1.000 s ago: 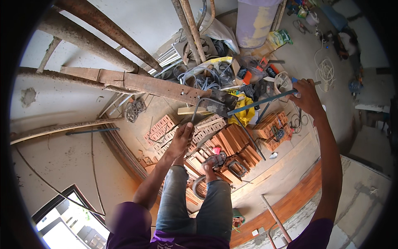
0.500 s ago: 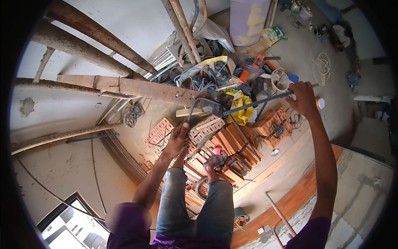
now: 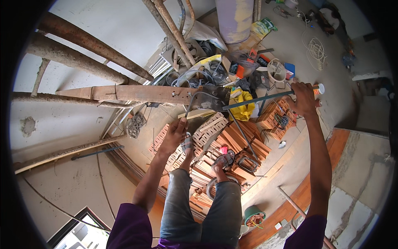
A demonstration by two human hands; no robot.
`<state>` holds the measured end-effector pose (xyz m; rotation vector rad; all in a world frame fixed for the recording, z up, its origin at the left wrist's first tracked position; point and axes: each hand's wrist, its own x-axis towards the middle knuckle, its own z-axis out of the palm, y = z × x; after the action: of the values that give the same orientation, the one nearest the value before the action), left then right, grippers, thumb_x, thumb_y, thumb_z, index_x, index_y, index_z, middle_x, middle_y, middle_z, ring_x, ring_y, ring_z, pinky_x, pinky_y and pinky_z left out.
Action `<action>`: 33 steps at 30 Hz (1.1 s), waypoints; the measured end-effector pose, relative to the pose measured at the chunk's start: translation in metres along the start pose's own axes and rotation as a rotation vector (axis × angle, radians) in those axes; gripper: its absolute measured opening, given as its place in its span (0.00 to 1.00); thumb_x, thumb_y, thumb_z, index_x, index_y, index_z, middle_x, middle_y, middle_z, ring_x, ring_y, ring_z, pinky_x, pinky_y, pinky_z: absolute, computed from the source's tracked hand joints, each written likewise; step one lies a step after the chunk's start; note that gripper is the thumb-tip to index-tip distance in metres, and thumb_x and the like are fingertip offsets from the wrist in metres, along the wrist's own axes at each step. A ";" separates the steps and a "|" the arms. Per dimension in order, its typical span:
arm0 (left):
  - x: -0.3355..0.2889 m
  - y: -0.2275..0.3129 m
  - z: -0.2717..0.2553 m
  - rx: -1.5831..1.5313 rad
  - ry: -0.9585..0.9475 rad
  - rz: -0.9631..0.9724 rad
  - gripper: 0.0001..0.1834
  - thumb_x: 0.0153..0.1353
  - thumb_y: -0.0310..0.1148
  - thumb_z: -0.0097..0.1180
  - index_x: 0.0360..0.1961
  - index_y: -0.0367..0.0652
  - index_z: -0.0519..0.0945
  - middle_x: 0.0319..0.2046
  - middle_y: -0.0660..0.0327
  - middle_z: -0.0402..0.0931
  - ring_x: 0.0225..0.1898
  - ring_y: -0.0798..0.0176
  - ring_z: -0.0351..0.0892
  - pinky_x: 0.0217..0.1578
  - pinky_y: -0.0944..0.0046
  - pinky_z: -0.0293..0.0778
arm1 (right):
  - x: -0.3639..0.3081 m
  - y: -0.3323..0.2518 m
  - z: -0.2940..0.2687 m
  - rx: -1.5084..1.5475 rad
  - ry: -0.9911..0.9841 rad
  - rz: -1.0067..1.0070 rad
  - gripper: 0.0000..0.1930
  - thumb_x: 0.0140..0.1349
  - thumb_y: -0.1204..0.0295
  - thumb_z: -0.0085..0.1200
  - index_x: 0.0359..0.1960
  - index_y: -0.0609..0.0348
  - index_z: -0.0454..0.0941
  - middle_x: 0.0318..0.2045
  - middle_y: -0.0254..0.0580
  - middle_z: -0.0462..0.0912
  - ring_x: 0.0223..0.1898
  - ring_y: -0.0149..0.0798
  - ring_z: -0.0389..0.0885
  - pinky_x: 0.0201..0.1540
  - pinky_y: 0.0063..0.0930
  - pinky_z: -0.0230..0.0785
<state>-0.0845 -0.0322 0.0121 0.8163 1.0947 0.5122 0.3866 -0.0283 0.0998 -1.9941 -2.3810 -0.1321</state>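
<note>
My left hand [image 3: 174, 133] pinches the lower end of a thin bent metal rod [image 3: 189, 107]. From my fingers the rod rises and curves over at the end of a wooden plank [image 3: 141, 94], beside a dark metal plate [image 3: 213, 92] fixed there. My right hand [image 3: 303, 98] is closed round the right end of a long blue-green metal bar [image 3: 261, 100]. The bar slants down leftward to the plate's right edge. How rod and bar meet there is too small to tell.
Under the plank's end lie perforated bricks [image 3: 210, 128] and wooden strips [image 3: 244, 139], with my feet among them. A yellow bag [image 3: 241, 110] and a white bucket [image 3: 277, 71] sit beyond the bar. Rusty poles [image 3: 78, 60] lean at the left; a green bucket [image 3: 253, 216] stands lower right.
The view has turned slightly. Relative to the plank, my right hand has drawn the bar's right end a little toward me. My left hand stays on the rod.
</note>
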 end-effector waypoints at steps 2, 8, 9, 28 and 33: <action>0.001 0.000 0.002 -0.004 -0.018 0.027 0.21 0.72 0.51 0.43 0.28 0.48 0.68 0.15 0.77 0.51 0.15 0.80 0.47 0.15 0.74 0.46 | -0.005 -0.002 -0.002 -0.011 -0.033 0.034 0.19 0.51 0.56 0.64 0.32 0.59 0.75 0.29 0.45 0.79 0.37 0.48 0.76 0.47 0.44 0.62; 0.006 -0.009 -0.005 -0.035 -0.078 0.037 0.20 0.72 0.52 0.42 0.29 0.50 0.67 0.15 0.78 0.51 0.14 0.82 0.46 0.12 0.76 0.43 | -0.035 -0.021 0.002 -0.008 -0.033 0.174 0.18 0.50 0.56 0.63 0.28 0.58 0.74 0.25 0.44 0.77 0.33 0.49 0.76 0.43 0.44 0.62; 0.006 -0.009 -0.005 -0.034 -0.080 0.032 0.20 0.72 0.52 0.42 0.29 0.49 0.67 0.15 0.78 0.52 0.14 0.82 0.46 0.12 0.76 0.43 | -0.047 -0.026 0.005 0.009 -0.044 0.215 0.18 0.50 0.56 0.63 0.28 0.58 0.74 0.24 0.44 0.77 0.33 0.49 0.76 0.42 0.44 0.62; 0.008 -0.012 -0.004 -0.027 -0.063 0.030 0.20 0.73 0.52 0.40 0.28 0.50 0.65 0.14 0.77 0.50 0.12 0.82 0.45 0.12 0.76 0.42 | -0.156 -0.169 0.040 0.124 0.088 0.772 0.19 0.46 0.57 0.67 0.23 0.53 0.70 0.19 0.38 0.71 0.25 0.46 0.72 0.35 0.41 0.60; 0.009 -0.015 -0.001 -0.034 -0.071 0.002 0.21 0.73 0.52 0.39 0.27 0.50 0.64 0.14 0.77 0.50 0.12 0.81 0.45 0.11 0.75 0.42 | -0.174 -0.199 0.053 0.145 0.079 0.860 0.20 0.52 0.51 0.60 0.26 0.54 0.71 0.20 0.40 0.72 0.27 0.48 0.73 0.36 0.45 0.61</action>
<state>-0.0825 -0.0343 -0.0049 0.8002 1.0177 0.4985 0.2229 -0.2295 0.0247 -2.6409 -1.2624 -0.0067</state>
